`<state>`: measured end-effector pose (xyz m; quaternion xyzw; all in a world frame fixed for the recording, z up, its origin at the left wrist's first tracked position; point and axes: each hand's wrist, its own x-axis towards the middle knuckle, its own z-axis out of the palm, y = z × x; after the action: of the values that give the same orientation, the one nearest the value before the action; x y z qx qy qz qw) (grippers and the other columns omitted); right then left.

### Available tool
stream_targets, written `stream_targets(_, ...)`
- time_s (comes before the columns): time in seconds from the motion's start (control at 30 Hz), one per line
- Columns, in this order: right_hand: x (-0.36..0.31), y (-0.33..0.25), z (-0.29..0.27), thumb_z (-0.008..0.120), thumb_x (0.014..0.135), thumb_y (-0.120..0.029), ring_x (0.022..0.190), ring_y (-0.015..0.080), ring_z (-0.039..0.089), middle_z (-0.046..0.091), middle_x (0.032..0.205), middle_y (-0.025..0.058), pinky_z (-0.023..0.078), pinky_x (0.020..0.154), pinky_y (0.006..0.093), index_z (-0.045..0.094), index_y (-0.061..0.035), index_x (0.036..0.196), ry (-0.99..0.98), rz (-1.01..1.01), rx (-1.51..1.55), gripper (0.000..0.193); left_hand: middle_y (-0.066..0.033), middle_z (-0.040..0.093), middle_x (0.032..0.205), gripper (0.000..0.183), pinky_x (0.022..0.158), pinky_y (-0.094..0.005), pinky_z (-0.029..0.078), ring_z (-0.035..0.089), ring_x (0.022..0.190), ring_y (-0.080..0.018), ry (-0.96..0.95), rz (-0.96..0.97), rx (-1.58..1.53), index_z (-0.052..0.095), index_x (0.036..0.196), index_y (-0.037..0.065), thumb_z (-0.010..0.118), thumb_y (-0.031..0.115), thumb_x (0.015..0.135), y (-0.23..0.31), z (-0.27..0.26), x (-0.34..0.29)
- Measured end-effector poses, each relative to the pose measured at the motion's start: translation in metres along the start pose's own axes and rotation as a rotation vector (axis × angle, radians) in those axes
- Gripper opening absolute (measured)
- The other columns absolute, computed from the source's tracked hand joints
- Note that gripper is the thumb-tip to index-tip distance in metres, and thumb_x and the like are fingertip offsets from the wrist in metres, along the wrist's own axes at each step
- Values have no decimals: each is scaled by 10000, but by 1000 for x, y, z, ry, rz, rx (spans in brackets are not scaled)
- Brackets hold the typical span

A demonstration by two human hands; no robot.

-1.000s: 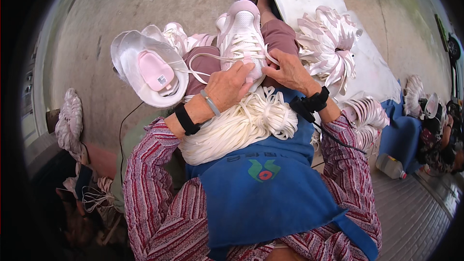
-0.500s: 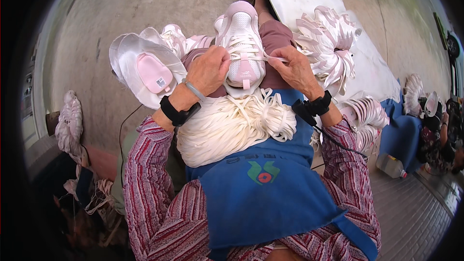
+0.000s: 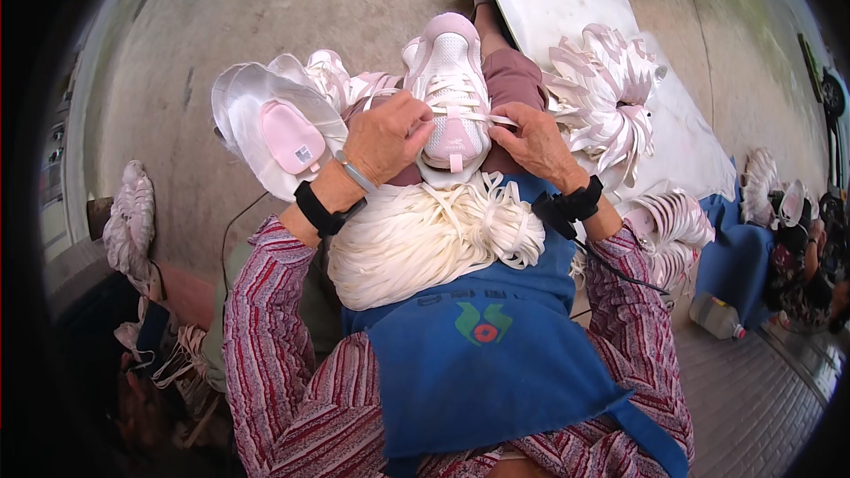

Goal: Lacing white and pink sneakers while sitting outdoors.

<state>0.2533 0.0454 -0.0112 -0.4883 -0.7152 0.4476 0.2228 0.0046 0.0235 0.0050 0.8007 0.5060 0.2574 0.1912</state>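
A white and pink shoe upper (image 3: 454, 57) lies between my knees, toe pointing away, with a white shoelace (image 3: 450, 86) threaded across its front. My left hand (image 3: 388, 134) is closed in a pinch at the shoe's left edge, shut on the lace; a loose length of lace curves out beyond its knuckles. On the other side, my right hand (image 3: 534, 142) pinches the lace where it leaves the shoe's right edge. A thick bundle of cream-white shoelaces (image 3: 403, 243) rests on my lap, over a blue apron (image 3: 478, 381).
Nested white and pink uppers (image 3: 292, 137) sit left of my knee. A ring of uppers (image 3: 611, 111) lies on a white sheet (image 3: 567, 0) at right, more stacked uppers (image 3: 670, 226) nearer. A plastic bottle (image 3: 717, 316) stands lower right; another person (image 3: 806, 261) sits at far right.
A loose length of lace now shows past my left hand, which has shifted slightly down. My right hand stays at the shoe's right edge. The whole view has shifted a little.
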Motion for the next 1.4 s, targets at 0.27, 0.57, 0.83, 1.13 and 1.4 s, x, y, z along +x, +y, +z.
stream_targets(0.27,-4,4,2,660,831,-252,710,185,580,635,844,113,474,660,293,631,1,999,-53,-48,-69,305,-81,580,849,210,539,-336,490,622,657,-249,-5,-105,75,608,985,81,629,77,776,10,16,-9)
stream_targets(0.57,0,4,2,651,831,-307,721,220,570,616,828,136,460,676,315,623,-5,988,-92,24,-40,342,-115,575,806,168,571,-409,479,611,681,-329,-29,-125,-39,553,894,64,594,56,731,-2,18,3)
stream_targets(0.83,11,-2,-5,665,801,-322,770,347,614,630,838,195,479,694,377,626,-6,942,-96,39,-9,349,-122,577,823,156,624,-405,483,606,732,-320,60,-72,-50,570,865,63,585,48,711,-1,14,12)
stream_targets(1.13,-7,4,1,680,794,-364,798,280,648,662,866,166,490,739,343,646,-18,979,-117,47,-36,393,-133,572,823,201,617,-376,479,598,709,-298,-14,-111,-154,559,924,52,572,48,724,0,22,-6)
stream_targets(1.4,-3,12,3,724,767,-341,733,214,636,672,810,129,492,705,318,653,-9,951,-76,77,-81,387,-138,543,794,159,642,-408,464,573,713,-317,-70,-70,-60,557,871,35,575,118,737,-7,25,2)
